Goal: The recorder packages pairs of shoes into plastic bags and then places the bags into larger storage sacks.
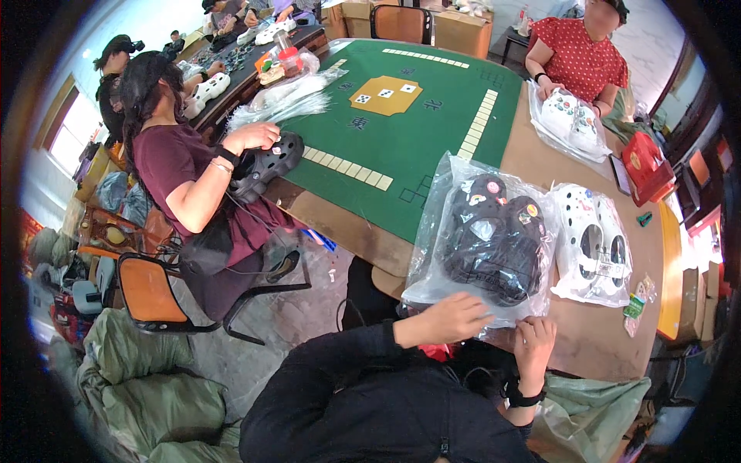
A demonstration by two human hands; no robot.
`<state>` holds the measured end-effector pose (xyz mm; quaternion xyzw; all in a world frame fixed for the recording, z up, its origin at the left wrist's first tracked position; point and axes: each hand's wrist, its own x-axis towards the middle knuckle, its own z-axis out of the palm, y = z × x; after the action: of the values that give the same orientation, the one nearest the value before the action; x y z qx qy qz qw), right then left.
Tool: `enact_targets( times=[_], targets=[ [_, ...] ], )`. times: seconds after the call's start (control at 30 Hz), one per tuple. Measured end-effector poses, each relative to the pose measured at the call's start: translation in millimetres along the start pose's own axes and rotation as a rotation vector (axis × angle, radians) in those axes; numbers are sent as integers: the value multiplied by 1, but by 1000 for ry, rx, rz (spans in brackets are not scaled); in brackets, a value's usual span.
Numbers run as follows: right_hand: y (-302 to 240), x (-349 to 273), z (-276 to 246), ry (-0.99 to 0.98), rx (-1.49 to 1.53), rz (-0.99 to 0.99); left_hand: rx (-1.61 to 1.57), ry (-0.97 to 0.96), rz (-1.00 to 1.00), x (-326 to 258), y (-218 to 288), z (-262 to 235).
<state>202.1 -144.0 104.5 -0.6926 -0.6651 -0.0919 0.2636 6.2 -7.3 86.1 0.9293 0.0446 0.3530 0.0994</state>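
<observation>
Both hands at near edge of a clear plastic bag (429,239) on the table (594,339). L hand (448,318): palm down, fingers loosely bent, pointing right over the film; can't tell if it's gripping. R hand (535,339): fingers bent together at bag's near-right corner; can't tell if film is pinched.

Bag: wrinkled, glare on top, loose film around contents. Inside: pair of black clogs (494,266), side by side, vent holes, multicolour charms (532,210) (pink, rainbow etc.) toward far end. Some detail lost to reflections.

Pos. rel. to grip: clogs just far of both hands, fingers on the film side, not on the shoes. Bag's far-left part overlaps near-right area of green mat (444,147); rest on brown tabletop. Bagged white clogs (590,247) just right of it, approx. parallel. Small green packet (634,306) farther right, nearer the table's R edge.
</observation>
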Motion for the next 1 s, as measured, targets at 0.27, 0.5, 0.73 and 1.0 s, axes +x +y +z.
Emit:
enact_targets(
  times=[0.27,0.5,0.73,1.0],
  targets=[
    [1,-4,-1,23,43,-9,-18,-65,43,20,17,42],
    [-3,-2,-1,53,55,-27,-41,-44,0,19,21,49],
    [-2,-2,1,68,95,38,-69,-29,-43,24,20,50],
    [2,-6,7,119,118,55,-76,-31,-37,21,17,52]
  ],
)
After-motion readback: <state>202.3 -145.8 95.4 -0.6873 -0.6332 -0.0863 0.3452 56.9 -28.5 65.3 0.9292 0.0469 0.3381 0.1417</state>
